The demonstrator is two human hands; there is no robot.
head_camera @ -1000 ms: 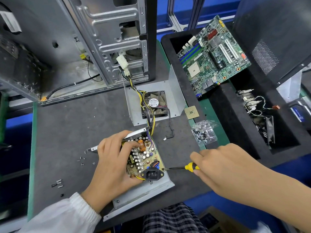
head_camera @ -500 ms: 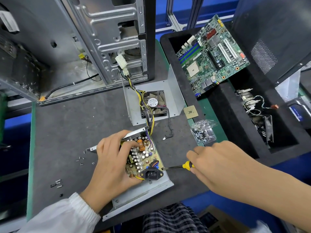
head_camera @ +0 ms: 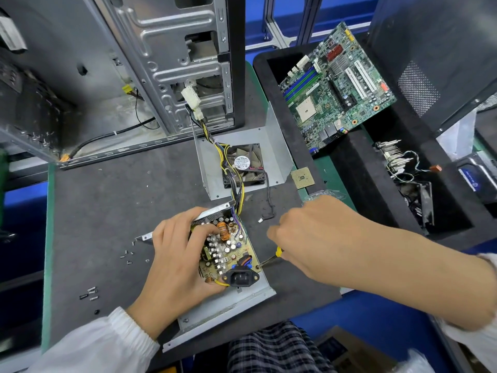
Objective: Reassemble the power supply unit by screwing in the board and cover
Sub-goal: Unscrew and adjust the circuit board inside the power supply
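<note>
The power supply board [head_camera: 228,249], with capacitors, a copper coil and a black mains socket, lies in its grey metal base [head_camera: 236,300] at the front of the dark mat. My left hand [head_camera: 177,259] grips the board from the left and holds it down. In my right hand [head_camera: 312,238] is a yellow-handled screwdriver [head_camera: 270,259], its tip on the board's right front corner beside the socket. The grey cover [head_camera: 271,146] with its black fan [head_camera: 243,165] stands behind, joined to the board by a wire bundle.
Loose screws [head_camera: 127,255] and more screws [head_camera: 90,293] lie left of the base. A computer case [head_camera: 161,63] stands at the back left. A black foam tray [head_camera: 376,184] on the right holds a green motherboard [head_camera: 336,84]. A CPU chip [head_camera: 302,178] lies beside the cover.
My right hand has moved left and up toward the board, tilting the screwdriver steeper with its tip kept at the board's right front corner. The left hand stays in place.
</note>
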